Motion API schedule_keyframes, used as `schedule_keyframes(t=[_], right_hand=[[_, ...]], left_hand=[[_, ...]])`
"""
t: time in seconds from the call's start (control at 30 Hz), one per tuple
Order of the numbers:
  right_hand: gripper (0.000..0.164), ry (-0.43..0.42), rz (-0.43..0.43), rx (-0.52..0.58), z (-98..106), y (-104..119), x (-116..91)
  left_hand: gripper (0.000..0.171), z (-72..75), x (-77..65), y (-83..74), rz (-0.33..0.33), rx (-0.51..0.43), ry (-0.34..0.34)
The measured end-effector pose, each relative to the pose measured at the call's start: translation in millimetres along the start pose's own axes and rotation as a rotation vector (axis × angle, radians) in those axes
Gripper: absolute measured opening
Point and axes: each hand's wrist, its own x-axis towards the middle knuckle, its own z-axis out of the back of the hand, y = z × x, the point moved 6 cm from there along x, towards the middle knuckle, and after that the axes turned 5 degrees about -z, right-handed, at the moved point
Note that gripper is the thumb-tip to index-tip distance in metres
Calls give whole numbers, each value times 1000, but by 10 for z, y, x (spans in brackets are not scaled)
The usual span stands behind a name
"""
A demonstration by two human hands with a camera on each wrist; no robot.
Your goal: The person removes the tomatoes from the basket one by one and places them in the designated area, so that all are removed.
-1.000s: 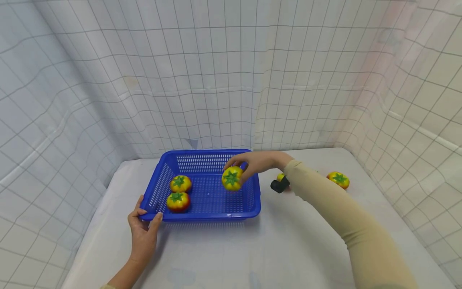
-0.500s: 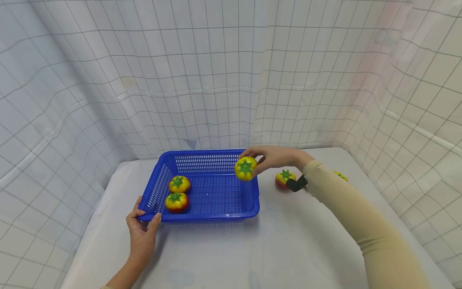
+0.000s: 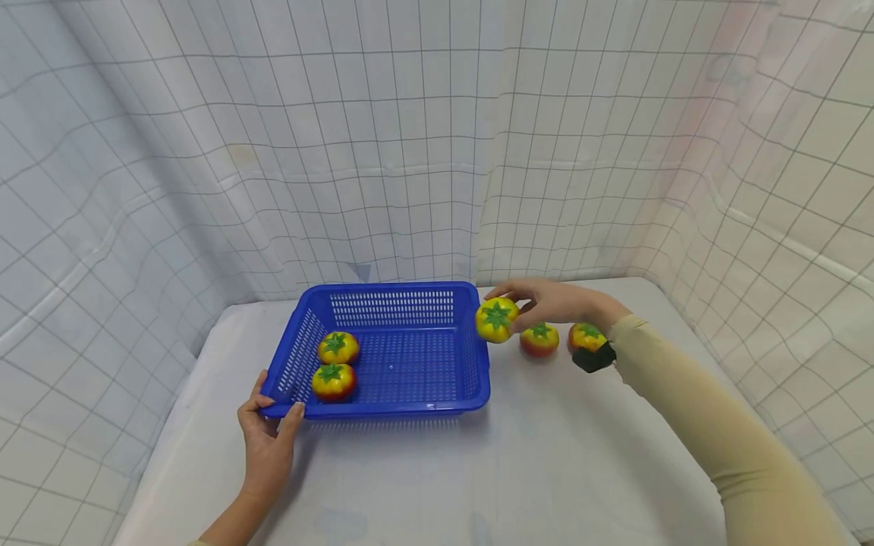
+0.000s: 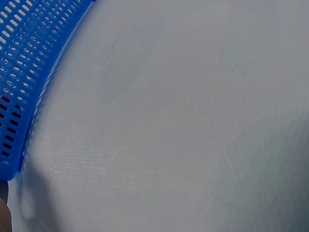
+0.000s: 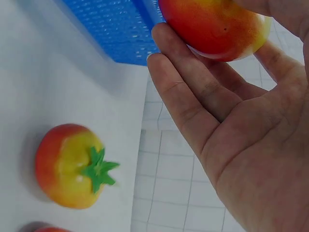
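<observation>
My right hand [image 3: 556,302] pinches a yellow and red toy tomato [image 3: 496,321] with a green star-shaped top, level with the right rim of a blue plastic basket [image 3: 382,410]. In the right wrist view, its reddish underside [image 5: 212,31] shows between thumb and fingers. My left hand [image 3: 268,447] grips the front left corner of the basket, thumb on the rim. Inside the basket, at the left, lie two similar tomatoes, a rear one [image 3: 338,348] and a front one [image 3: 334,383]. The left wrist view shows only a sliver of that hand beside the basket wall [image 4: 34,63].
Right of the basket, two more tomatoes sit on the white tabletop [image 3: 546,440]: a nearer one [image 3: 539,341] and one farther right [image 3: 587,334], partly covered by a black wrist device [image 3: 594,358]. White gridded curtains [image 3: 410,152] stand behind and at both sides.
My right hand has carried the tomato rightward from above the basket's interior to its right rim. The tomatoes on the table have come into fuller view. My left hand keeps its grip.
</observation>
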Motion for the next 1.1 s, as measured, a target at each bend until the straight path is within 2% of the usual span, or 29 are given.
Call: schedule_keyframes(t=[0.43, 0.53, 0.67, 0.83, 0.97, 1.1], right_hand=[[61, -55, -185, 26, -37, -456, -278], [59, -47, -170, 21, -70, -533, -311], [60, -9, -100, 28, -141, -608, -341], [61, 39, -48, 87, -249, -703, -375], [61, 46, -64, 149, -314, -779, -397], [62, 47, -88, 158, -370, -830, -425]], left_hand=[[43, 17, 6, 12, 15, 29, 2], [42, 18, 6, 13, 16, 24, -2], [42, 15, 5, 10, 15, 19, -6], [42, 14, 5, 12, 14, 14, -6], [42, 21, 6, 23, 21, 24, -4], [43, 25, 5, 26, 26, 31, -7]])
